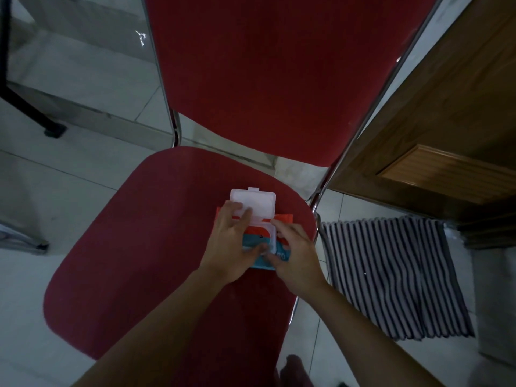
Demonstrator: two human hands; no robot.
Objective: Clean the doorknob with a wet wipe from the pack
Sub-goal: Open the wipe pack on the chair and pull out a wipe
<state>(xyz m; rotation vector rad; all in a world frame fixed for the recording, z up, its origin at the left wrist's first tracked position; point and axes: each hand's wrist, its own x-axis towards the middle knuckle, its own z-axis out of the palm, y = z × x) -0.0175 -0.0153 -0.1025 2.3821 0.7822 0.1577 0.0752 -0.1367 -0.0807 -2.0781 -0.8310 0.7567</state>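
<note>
The wet wipe pack (258, 237), orange and teal with a white plastic lid, lies on the red chair seat (145, 247). Its lid (257, 202) stands flipped open toward the chair back. My left hand (231, 241) lies over the pack's left side, with straight fingers touching the open lid and the thumb at the pack's front. My right hand (296, 252) is on the pack's right side, fingertips at the lid frame by the opening; whether they pinch a wipe is hidden. No doorknob is in view.
The red chair back (273, 68) with chrome frame rises beyond the seat. A wooden door (446, 129) stands at the right. A striped mat (391, 275) lies on the white tiled floor (55, 191) beside the chair. A black stand leg (30, 107) is at far left.
</note>
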